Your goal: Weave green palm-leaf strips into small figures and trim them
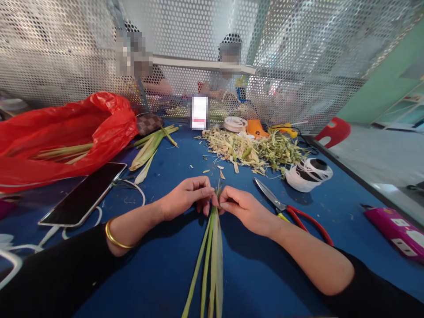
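The top end of a bundle of long green leaf strips (212, 247) is pinched from both sides, by the fingertips of the left hand (187, 196) and of the right hand (241, 210), which nearly touch each other. The strips are laid on the blue table (251, 274), running from the hands down toward the person. Red-handled scissors (291, 212) are seen just beside the right wrist, a phone (84, 194) near the left forearm, and a heap of leaf trimmings (255, 150) farther back.
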A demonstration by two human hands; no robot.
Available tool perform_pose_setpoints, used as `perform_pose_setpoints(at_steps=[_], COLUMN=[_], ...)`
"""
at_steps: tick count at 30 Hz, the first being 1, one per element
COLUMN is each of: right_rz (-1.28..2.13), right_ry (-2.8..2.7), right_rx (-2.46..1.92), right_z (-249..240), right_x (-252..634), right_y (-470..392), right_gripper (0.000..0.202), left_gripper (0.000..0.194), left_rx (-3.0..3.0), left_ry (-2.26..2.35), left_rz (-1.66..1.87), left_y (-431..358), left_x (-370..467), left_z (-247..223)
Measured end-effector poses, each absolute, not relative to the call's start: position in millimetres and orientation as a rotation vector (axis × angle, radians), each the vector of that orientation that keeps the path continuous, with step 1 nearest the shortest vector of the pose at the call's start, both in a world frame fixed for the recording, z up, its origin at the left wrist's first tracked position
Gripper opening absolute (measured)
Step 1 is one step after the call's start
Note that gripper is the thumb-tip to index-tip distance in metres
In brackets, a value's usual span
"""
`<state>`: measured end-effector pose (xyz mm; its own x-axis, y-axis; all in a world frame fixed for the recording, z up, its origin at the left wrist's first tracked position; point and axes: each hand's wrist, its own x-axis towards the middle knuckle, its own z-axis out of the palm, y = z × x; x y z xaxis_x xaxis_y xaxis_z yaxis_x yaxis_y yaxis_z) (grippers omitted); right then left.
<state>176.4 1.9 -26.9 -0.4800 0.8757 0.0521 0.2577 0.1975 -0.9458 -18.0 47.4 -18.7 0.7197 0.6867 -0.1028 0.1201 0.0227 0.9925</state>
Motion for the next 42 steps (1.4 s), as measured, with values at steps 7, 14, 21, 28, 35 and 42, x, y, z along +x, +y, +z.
perform_pose_setpoints(at_steps=[7, 14, 21, 28, 35, 42], right_rz=[1.045, 0.979, 1.051, 1.155, 1.356, 1.479], right_ry=[-2.099, -2.174, -2.082, -1.807, -1.642, -1.475], right_rx=[-1.167, -1.171, -1.204, -1.045, -1.056, -0.999], right_z=[-23, -22, -23, -19, -21, -21], right_x=[177, 179, 178, 176, 174, 171], right_y=[-3, -6, -3, 1, 0, -1], right_gripper=[0.015, 0.017, 0.016, 0.015, 0.015, 0.014], left_gripper=[0.025, 0.025, 0.026, 0.025, 0.017, 0.013], left_rx=[1.757, 1.857, 1.834, 1.473, 1.312, 1.455], left_ry=[0.807, 0.856, 0.905, 0.977, 1.026, 0.977], left_rz=[0.554, 0.546, 0.531, 0.549, 0.560, 0.495], left_y=[46, 46, 48, 42, 39, 37], left_x=[-15, -16, -15, -10, -9, -10], left_z=[-23, -19, -18, -14, -13, -19])
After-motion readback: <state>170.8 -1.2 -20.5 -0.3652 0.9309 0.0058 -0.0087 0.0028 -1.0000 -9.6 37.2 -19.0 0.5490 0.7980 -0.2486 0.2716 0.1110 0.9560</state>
